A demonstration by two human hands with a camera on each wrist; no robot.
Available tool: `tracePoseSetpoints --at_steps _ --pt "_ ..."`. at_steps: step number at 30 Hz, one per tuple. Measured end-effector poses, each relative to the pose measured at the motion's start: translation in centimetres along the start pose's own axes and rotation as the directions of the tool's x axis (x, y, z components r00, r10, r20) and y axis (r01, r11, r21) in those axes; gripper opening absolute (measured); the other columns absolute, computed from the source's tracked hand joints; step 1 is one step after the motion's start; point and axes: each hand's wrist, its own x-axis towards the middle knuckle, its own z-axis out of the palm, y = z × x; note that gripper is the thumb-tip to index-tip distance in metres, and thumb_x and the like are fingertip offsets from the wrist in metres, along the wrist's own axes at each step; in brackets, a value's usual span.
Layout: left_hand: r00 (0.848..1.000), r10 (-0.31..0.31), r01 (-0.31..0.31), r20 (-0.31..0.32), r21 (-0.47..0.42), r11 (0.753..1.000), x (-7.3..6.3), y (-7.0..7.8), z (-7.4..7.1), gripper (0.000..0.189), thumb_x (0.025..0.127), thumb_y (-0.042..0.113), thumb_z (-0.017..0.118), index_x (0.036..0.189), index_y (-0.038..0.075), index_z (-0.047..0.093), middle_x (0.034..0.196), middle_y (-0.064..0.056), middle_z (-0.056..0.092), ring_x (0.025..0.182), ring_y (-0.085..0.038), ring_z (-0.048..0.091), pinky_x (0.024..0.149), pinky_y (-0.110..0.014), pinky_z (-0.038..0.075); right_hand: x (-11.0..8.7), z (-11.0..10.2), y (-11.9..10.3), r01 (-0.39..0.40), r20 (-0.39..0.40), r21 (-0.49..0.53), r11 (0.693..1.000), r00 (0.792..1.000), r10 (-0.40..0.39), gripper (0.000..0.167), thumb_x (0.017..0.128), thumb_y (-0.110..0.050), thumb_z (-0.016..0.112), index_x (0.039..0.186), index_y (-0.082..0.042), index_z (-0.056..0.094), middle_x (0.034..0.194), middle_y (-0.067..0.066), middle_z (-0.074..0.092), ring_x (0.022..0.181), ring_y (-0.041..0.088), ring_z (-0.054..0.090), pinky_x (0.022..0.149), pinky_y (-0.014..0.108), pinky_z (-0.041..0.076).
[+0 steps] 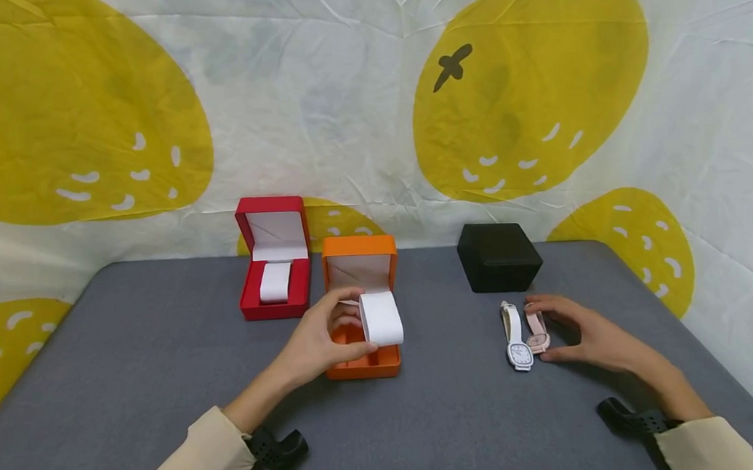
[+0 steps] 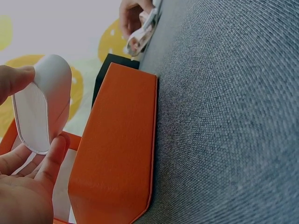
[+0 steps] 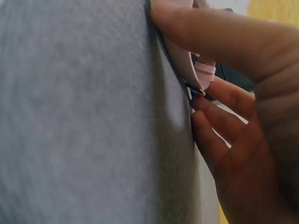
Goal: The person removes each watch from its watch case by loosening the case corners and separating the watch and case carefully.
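My left hand (image 1: 325,337) pinches a white watch cushion (image 1: 381,319) between thumb and fingers, held over an orange watch box (image 1: 360,265) whose lid stands up. In the left wrist view the cushion (image 2: 44,105) is gripped at its two ends, above the box's orange base (image 2: 114,144). On the right, my right hand (image 1: 583,333) has thumb and fingers at the two ends of a pink watch (image 1: 537,334), which is on the table. Its pink strap (image 3: 182,56) shows between thumb and fingers in the right wrist view. A white watch (image 1: 516,338) lies close beside it.
A red watch box (image 1: 277,307) stands open behind and left of the orange one, with a white cushion (image 1: 275,282) inside. At the back right sits a closed black box (image 1: 499,257). A patterned cloth (image 1: 316,123) hangs behind the grey table (image 1: 163,366).
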Motion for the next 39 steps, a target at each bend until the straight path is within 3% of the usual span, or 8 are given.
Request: tracePoseSetpoints --at_steps 4,9,12,17,27,33,39 --pt "1.000 0.004 -0.004 0.000 0.002 1.000 0.0 -0.1 -0.1 0.069 0.073 0.005 0.082 0.132 0.002 0.045 0.121 -0.012 0.053 0.103 -0.026 0.056 0.092 -0.035 0.048 -0.3 -0.4 0.1 -0.062 0.054 0.030 0.998 0.997 0.060 0.068 0.075 -0.021 0.083 0.134 -0.011 0.051 0.146 0.015 0.039 0.129 -0.004 0.031 0.099 0.005 0.022" --pt "1.000 0.010 -0.010 -0.004 0.002 1.000 0.0 -0.2 -0.3 0.068 0.074 0.005 0.081 0.132 0.003 0.045 0.121 -0.012 0.053 0.104 -0.026 0.056 0.092 -0.035 0.049 -0.6 -0.9 0.5 -0.104 0.082 0.118 0.988 0.992 0.095 0.061 0.080 -0.011 0.078 0.134 -0.008 0.051 0.147 0.018 0.037 0.129 -0.007 0.032 0.099 0.006 0.025" --pt "1.000 0.004 -0.004 -0.007 -0.003 1.000 0.0 -0.2 -0.3 0.068 0.074 0.005 0.081 0.132 0.003 0.045 0.121 -0.012 0.053 0.104 -0.025 0.056 0.092 -0.034 0.049 -0.6 -0.9 0.7 -0.098 0.066 0.140 0.985 0.994 0.090 0.047 0.086 -0.006 0.070 0.131 -0.005 0.054 0.145 0.020 0.040 0.127 -0.005 0.037 0.098 0.010 0.032" --pt "1.000 -0.007 0.007 -0.005 -0.005 1.000 0.0 -0.2 -0.2 0.069 0.074 0.004 0.081 0.132 0.004 0.045 0.121 -0.011 0.053 0.104 -0.025 0.056 0.092 -0.033 0.049 -0.2 -0.5 0.6 -0.066 0.017 0.089 0.994 0.998 0.065 0.029 0.093 -0.006 0.061 0.122 -0.006 0.059 0.139 0.020 0.047 0.120 -0.003 0.048 0.089 0.012 0.043" --pt "1.000 -0.018 0.018 -0.017 -0.004 1.000 0.2 0.1 -0.6 0.069 0.074 0.006 0.081 0.133 0.005 0.045 0.120 -0.010 0.054 0.105 -0.025 0.056 0.093 -0.036 0.048 0.0 -0.4 0.4 -0.064 -0.020 0.076 0.995 0.998 0.066 0.031 0.089 -0.005 0.067 0.119 -0.008 0.060 0.138 0.018 0.049 0.117 -0.002 0.049 0.088 0.014 0.044" --pt "0.999 -0.029 0.029 -0.030 0.007 1.000 0.1 0.3 -1.1 0.069 0.075 0.008 0.082 0.133 0.007 0.045 0.120 -0.009 0.055 0.106 -0.024 0.056 0.092 -0.039 0.049 0.1 -0.9 -0.6 -0.061 -0.131 -0.009 0.998 0.990 0.060 0.029 0.085 -0.003 0.071 0.112 -0.009 0.062 0.130 0.017 0.055 0.114 -0.004 0.050 0.088 0.013 0.044" --pt "1.000 -0.012 0.012 -0.029 0.016 1.000 -0.2 0.4 -1.5 0.069 0.075 0.008 0.081 0.134 0.007 0.045 0.123 -0.009 0.054 0.107 -0.024 0.055 0.092 -0.040 0.049 0.8 -1.0 -3.0 -0.017 -0.288 -0.131 0.991 0.957 -0.021 0.039 0.075 0.005 0.077 0.107 -0.014 0.065 0.121 0.008 0.060 0.106 0.000 0.053 0.086 0.008 0.042"
